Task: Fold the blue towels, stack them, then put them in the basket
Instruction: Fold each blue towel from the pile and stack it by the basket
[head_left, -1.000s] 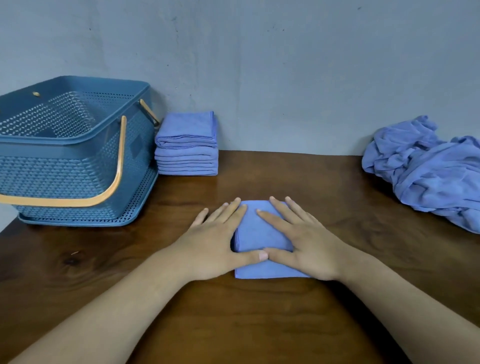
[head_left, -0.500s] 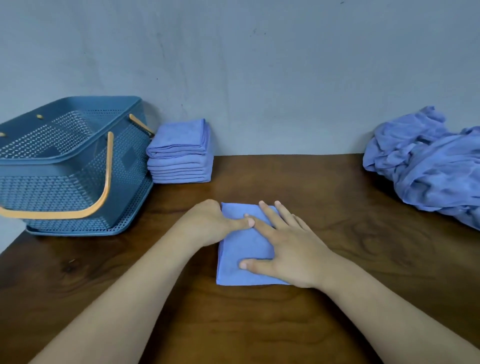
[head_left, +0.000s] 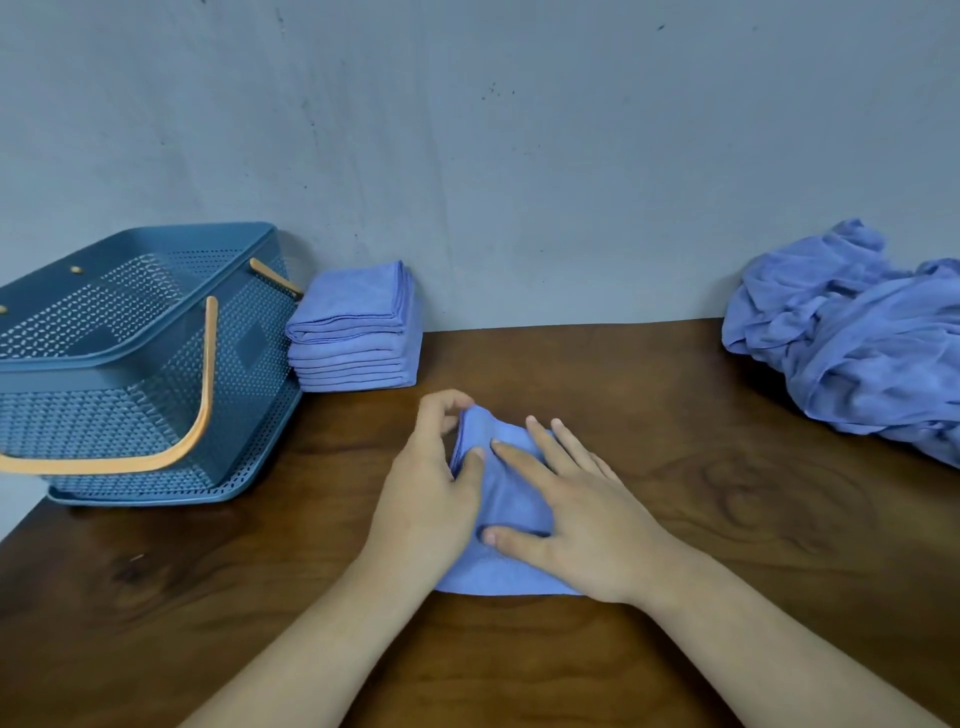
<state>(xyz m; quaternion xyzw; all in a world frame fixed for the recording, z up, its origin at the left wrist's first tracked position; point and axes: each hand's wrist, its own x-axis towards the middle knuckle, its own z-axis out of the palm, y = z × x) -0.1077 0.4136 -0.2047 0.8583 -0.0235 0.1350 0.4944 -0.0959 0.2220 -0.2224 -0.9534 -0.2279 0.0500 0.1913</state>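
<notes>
Blue towels (head_left: 857, 338) lie heaped at the counter's (head_left: 727, 519) far right edge. The basket (head_left: 104, 426) fills its far left corner, with the stack (head_left: 353, 338) just beside it. Mid-counter, your left grip (head_left: 426, 493) pinches the folded towel's (head_left: 511, 499) raised far corner, while your right grip (head_left: 582, 519) presses it, fingers straight.

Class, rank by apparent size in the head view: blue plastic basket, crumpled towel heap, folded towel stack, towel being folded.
1. Blue perforated plastic basket.
2. Crumpled heap of blue towels, cut off by the frame.
3. Stack of folded blue towels and single blue towel being folded: alike, one nearer, so unranked.
</notes>
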